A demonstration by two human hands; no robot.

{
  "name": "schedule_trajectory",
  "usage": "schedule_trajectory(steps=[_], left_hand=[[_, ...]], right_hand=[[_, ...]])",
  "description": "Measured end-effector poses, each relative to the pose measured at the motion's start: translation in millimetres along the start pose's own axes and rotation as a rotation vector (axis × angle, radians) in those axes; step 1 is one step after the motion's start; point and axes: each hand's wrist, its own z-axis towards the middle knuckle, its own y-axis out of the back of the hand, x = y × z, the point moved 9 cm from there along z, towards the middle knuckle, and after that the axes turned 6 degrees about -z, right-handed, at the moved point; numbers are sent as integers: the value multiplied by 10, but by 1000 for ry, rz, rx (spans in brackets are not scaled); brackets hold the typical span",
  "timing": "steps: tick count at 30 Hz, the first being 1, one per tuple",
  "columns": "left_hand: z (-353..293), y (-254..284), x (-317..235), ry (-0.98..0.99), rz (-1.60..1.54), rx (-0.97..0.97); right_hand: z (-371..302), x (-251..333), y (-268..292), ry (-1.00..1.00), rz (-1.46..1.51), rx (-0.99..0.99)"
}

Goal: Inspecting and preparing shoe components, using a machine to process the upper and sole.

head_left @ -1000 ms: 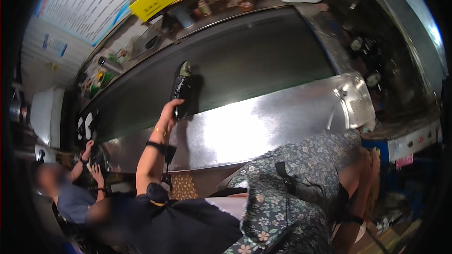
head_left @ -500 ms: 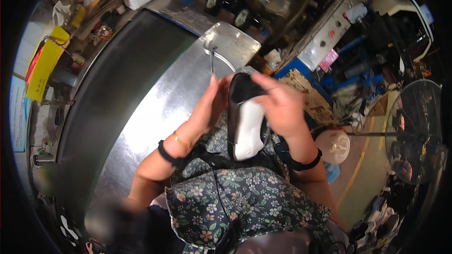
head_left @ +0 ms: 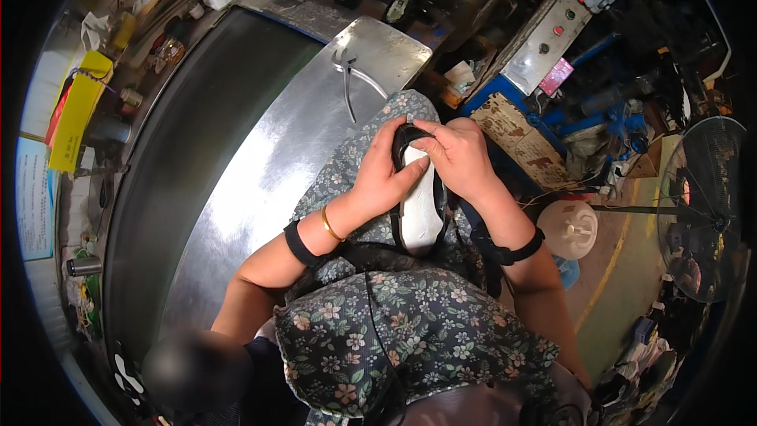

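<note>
A black shoe (head_left: 422, 217) with a white, foot-shaped surface facing up lies over my lap. Whether that white part is an insole or a last, I cannot tell. My left hand (head_left: 382, 177) grips the black rim from the left, its thumb pressed on the white part. From the right, my right hand (head_left: 459, 159) pinches the far end of the rim, fingers bent and thumb inward. The fingertips of both hands nearly meet there. Beneath the shoe is a dark floral apron (head_left: 371, 331).
Left of me is a shiny steel worktable (head_left: 236, 189) with a pincer-like metal tool (head_left: 348, 87) at its far end. A dark belt (head_left: 165, 166) runs along it. To the right are a machine panel with buttons (head_left: 552, 31), a white lidded container (head_left: 568, 229) and a fan (head_left: 706, 209).
Both hands have closed in on the far end of the shoe; the right hand, blurred and fingers extended before, now pinches the rim. The shoe has turned, showing an open black rim.
</note>
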Motion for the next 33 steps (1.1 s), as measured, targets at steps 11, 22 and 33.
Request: schedule_trajectory(steps=[11, 22, 33], left_hand=[[152, 172, 644, 231, -272, 185], [169, 47, 914, 435, -361, 239], [285, -14, 836, 463, -144, 425]], right_hand=[[-892, -655, -786, -468, 175, 52], [-918, -801, -1242, -835, 276, 454], [-935, -619, -1083, -639, 295, 315]])
